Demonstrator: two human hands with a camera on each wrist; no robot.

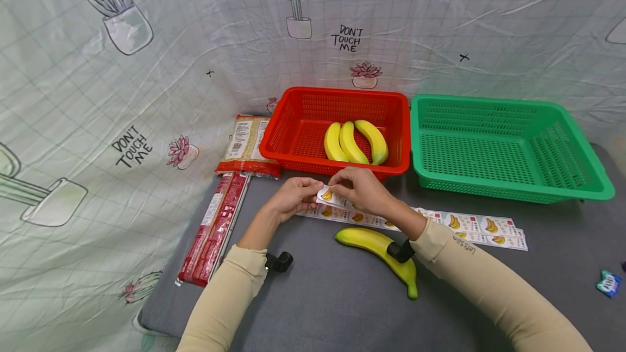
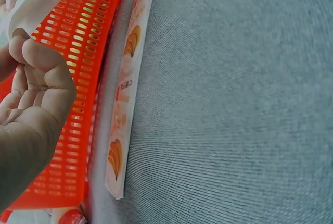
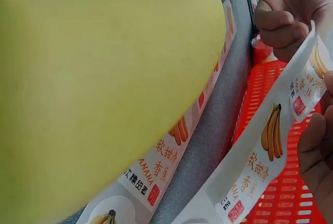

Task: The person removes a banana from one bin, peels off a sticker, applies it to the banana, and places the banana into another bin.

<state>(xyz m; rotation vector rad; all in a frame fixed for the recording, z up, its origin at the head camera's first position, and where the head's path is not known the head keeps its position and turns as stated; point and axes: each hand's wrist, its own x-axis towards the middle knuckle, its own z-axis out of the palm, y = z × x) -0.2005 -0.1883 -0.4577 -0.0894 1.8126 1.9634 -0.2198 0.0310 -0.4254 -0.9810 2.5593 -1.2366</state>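
Both hands meet over the grey table, just in front of the red basket. My left hand [image 1: 292, 197] pinches the end of a white strip of banana stickers [image 3: 260, 164] between thumb and index finger. On the same strip, my right hand [image 1: 364, 189] pinches the end sticker with its fingertips. This strip hangs slanting above the table in the right wrist view. Beneath it another sticker strip [image 2: 123, 99] lies flat. A single yellow banana [image 1: 364, 237] rests on the table under the right wrist and fills much of the right wrist view.
The red basket [image 1: 293, 148] at the back holds three bananas [image 1: 348, 143]. Beside it on the right stands a green basket [image 1: 489, 184]. At the left lie a grain-filled bag [image 1: 249, 143] and a long red packet [image 1: 215, 230]. A small blue-green wrapper [image 1: 608, 283] is at far right.
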